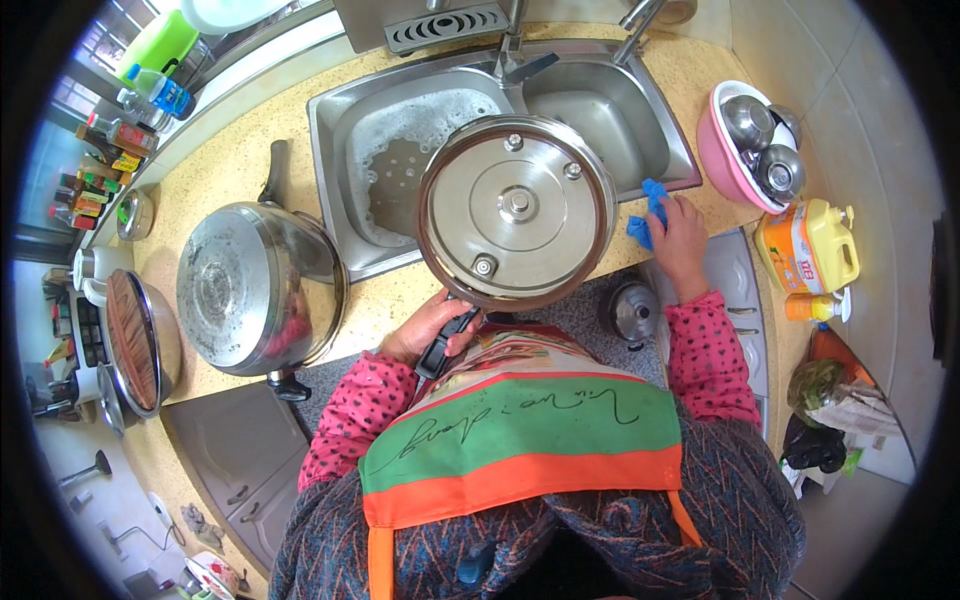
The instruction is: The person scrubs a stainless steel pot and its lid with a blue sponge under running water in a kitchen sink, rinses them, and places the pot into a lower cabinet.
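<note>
My left hand (436, 330) grips the black handle (448, 341) of a pressure cooker lid (517, 210). The lid's steel inner side faces up, with a brown sealing ring (429, 244) around its rim. It is held over the front edge of the double sink and hides part of both basins. My right hand (679, 238) rests at the counter edge right of the sink, its fingers on a crumpled blue cloth (651, 214). Left of the sink, the steel pressure cooker pot (229, 289) lies bottom up, its base stained.
Soapy water fills the left basin (397, 176); the right basin (592, 135) has a faucet (517, 64) beside it. A pink tub (712, 154) of steel bowls and a yellow detergent jug (806, 247) stand right. A wood-topped pot (142, 337) is left. A steel kettle-like vessel (631, 311) sits below the counter.
</note>
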`<control>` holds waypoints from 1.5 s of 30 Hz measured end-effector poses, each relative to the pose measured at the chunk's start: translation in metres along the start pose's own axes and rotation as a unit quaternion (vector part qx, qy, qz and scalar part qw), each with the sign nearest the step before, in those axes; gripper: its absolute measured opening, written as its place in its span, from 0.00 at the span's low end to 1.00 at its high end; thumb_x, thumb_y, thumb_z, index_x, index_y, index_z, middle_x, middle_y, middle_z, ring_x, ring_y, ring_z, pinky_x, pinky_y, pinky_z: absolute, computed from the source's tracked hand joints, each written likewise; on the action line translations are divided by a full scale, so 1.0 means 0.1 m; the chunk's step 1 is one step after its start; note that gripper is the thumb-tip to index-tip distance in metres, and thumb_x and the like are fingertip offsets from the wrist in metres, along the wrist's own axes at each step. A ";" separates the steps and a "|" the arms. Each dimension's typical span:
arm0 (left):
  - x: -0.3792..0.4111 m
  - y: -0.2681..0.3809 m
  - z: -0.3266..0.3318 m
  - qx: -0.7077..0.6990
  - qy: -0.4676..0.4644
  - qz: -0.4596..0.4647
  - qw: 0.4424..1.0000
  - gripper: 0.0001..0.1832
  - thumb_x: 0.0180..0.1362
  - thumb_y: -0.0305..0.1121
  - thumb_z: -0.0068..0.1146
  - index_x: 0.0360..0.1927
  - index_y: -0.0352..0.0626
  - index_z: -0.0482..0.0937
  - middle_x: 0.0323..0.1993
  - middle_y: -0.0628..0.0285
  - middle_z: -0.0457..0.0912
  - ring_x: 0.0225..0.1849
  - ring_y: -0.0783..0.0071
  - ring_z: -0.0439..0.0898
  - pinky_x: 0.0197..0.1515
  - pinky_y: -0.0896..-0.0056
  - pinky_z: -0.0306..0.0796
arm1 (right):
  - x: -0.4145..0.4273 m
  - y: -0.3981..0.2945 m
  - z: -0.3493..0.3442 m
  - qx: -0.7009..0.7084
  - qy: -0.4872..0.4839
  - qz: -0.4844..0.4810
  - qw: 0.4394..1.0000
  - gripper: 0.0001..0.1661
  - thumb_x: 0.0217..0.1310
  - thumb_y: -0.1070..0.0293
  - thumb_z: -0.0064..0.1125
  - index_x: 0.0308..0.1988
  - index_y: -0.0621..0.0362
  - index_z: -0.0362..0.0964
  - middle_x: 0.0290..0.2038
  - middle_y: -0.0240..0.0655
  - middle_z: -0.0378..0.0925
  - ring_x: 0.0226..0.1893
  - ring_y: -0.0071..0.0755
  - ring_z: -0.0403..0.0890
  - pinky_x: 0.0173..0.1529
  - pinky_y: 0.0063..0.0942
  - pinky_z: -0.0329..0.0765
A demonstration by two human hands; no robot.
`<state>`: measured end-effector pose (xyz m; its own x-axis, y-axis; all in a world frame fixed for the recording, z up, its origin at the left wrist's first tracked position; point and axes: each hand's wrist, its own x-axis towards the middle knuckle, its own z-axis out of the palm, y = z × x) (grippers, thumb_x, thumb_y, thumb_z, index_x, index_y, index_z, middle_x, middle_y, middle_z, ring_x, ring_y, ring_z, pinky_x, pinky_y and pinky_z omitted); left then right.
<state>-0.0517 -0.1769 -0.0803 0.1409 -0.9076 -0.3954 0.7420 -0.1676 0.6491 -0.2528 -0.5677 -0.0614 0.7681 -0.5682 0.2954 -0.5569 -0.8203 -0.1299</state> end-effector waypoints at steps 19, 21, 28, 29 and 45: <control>0.03 -0.05 -0.02 -0.002 -0.034 0.010 0.999 0.30 0.68 0.50 0.60 0.62 0.47 0.60 0.30 0.62 0.74 0.14 0.79 0.69 0.15 0.79 0.64 | 0.28 -0.95 -0.46 0.073 -0.127 0.054 0.988 0.20 0.55 0.66 0.64 0.45 0.65 0.69 0.31 0.51 0.83 0.36 0.62 0.84 0.41 0.55 0.78; 0.03 -0.07 -0.03 -0.013 -0.043 0.012 0.999 0.32 0.68 0.52 0.60 0.65 0.49 0.59 0.31 0.62 0.74 0.14 0.80 0.69 0.15 0.79 0.64 | 0.26 -0.98 -0.46 0.090 -0.108 0.040 0.989 0.21 0.55 0.66 0.63 0.47 0.64 0.68 0.31 0.51 0.83 0.36 0.62 0.84 0.41 0.55 0.78; 0.07 -0.08 -0.06 0.030 -0.047 -0.006 0.998 0.39 0.68 0.51 0.61 0.74 0.57 0.52 0.33 0.61 0.74 0.16 0.80 0.69 0.16 0.79 0.64 | 0.24 -1.02 0.00 0.027 -0.158 0.099 0.982 0.20 0.56 0.68 0.60 0.46 0.63 0.65 0.34 0.56 0.82 0.38 0.65 0.84 0.42 0.56 0.78; 0.08 -0.08 -0.07 0.043 -0.044 -0.008 0.998 0.39 0.68 0.51 0.61 0.74 0.57 0.52 0.33 0.61 0.74 0.16 0.80 0.69 0.16 0.79 0.64 | 0.27 -1.03 -0.01 0.016 -0.170 0.110 0.979 0.19 0.56 0.68 0.59 0.45 0.63 0.64 0.34 0.58 0.82 0.39 0.65 0.84 0.43 0.56 0.78; 0.03 -0.05 -0.04 -0.001 -0.059 0.026 0.998 0.44 0.52 0.79 0.56 0.38 0.40 0.74 0.18 0.70 0.70 0.14 0.85 0.65 0.16 0.82 0.57 | 0.50 -0.79 -1.27 0.560 -0.097 0.169 0.805 0.20 0.65 0.80 0.45 0.56 0.60 0.68 0.36 0.33 0.78 0.26 0.16 0.72 0.23 0.15 0.65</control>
<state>-0.0522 -0.1774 -0.0870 0.1005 -0.9541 -0.2819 0.7377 -0.1187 0.6646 -0.2111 -0.5229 0.0841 0.7279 -0.6815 -0.0760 -0.1945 -0.0989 -0.9759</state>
